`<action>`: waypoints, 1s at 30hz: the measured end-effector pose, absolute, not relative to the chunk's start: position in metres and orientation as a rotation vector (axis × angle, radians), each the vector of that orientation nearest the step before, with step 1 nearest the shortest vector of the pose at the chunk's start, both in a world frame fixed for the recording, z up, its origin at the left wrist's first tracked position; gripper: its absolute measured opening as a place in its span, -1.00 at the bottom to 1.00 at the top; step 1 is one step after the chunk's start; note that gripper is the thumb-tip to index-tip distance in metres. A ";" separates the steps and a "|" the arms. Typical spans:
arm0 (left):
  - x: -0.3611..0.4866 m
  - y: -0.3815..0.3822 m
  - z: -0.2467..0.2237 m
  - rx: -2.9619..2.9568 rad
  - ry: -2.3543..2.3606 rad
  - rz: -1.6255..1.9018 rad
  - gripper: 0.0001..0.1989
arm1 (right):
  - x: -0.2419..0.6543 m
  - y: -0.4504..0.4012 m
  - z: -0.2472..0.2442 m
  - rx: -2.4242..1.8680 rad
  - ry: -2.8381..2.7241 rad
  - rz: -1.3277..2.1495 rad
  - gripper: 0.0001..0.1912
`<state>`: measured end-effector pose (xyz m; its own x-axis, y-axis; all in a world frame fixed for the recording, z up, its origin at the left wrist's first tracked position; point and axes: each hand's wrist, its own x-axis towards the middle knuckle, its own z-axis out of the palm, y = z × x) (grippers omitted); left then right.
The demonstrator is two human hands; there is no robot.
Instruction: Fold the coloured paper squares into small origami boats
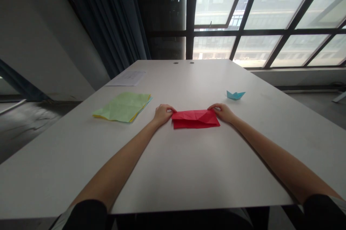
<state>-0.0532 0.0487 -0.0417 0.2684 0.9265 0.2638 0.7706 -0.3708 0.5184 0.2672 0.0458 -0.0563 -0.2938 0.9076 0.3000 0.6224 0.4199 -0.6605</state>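
A folded red paper (196, 118) lies on the white table in front of me, wider than it is deep, with a loose flap along its near side. My left hand (163, 114) pinches its upper left corner between thumb and fingers. At the upper right corner, my right hand (222, 111) grips the paper's edge in the same way. Both forearms reach in from the near edge of the table.
Left of the hands lies a stack of green, yellow and blue paper sheets (123, 107). A printed white sheet (127, 78) is farther back on the left. Beyond my right hand sits a small blue paper boat (235, 95). The white table (189, 172) ends near my body.
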 end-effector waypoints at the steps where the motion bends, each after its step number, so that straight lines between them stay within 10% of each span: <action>1: -0.053 0.048 -0.041 2.265 1.564 0.769 -0.78 | 0.267 0.046 -0.056 -1.293 -2.033 0.558 -0.70; 30: 0.006 0.004 -0.032 2.676 1.344 0.344 -0.60 | 0.201 0.004 -0.032 -1.323 -2.641 0.054 -0.53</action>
<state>0.0056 0.0035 -0.0316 0.5779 0.8030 0.1456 0.7741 -0.5959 0.2137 0.2012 0.0043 -0.0324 -0.5852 0.7969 0.1502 0.7901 0.6020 -0.1155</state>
